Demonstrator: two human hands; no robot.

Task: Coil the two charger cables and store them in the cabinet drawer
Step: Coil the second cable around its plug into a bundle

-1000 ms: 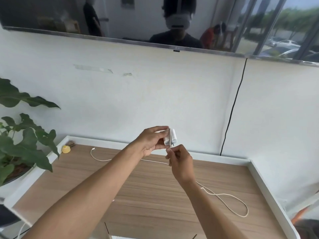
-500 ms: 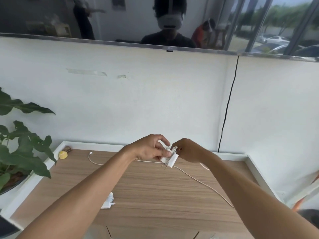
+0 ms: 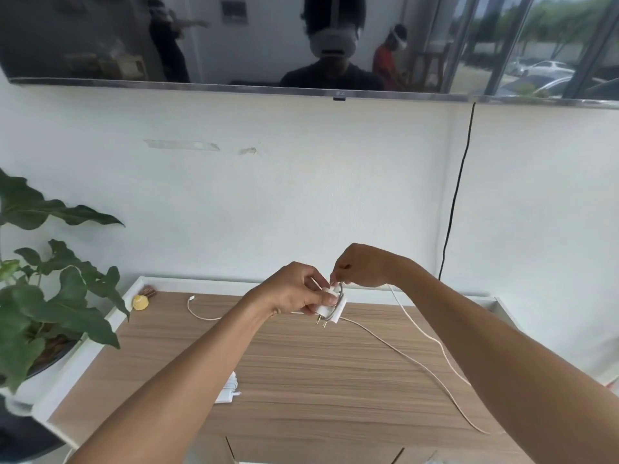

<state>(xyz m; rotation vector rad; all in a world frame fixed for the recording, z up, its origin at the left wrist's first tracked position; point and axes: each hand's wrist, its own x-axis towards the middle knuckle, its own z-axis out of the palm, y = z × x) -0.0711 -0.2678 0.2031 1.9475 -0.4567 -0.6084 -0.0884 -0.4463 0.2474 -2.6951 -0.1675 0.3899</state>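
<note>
Left hand [image 3: 291, 293] holds the white charger adapter [image 3: 326, 309] above the far middle of the tabletop [image 3: 335, 380], fingers [image 3: 330, 299] curled round its body, prongs pointing down. Right hand [image 3: 363, 266] is just beside it and pinches the cable [image 3: 402, 353] at the adapter's top. One turn appears laid round the block. The remaining cable trails to the near right in a long slack loop on the tabletop and rises back to the right hand. A further stretch seems to lead left to the connector [image 3: 191, 298] lying at the far left. The second charger [image 3: 229, 390], apparently bundled already, lies near left, partly hidden by the left forearm. Risks: the first turn looks loose, so it may slide off past the prongs if the pinch relaxes. The slack loop reaches towards the near right edge and could drop over it and snag. Pulling hard could kink the cable at the adapter. The drawer is not identifiable here.
</note>
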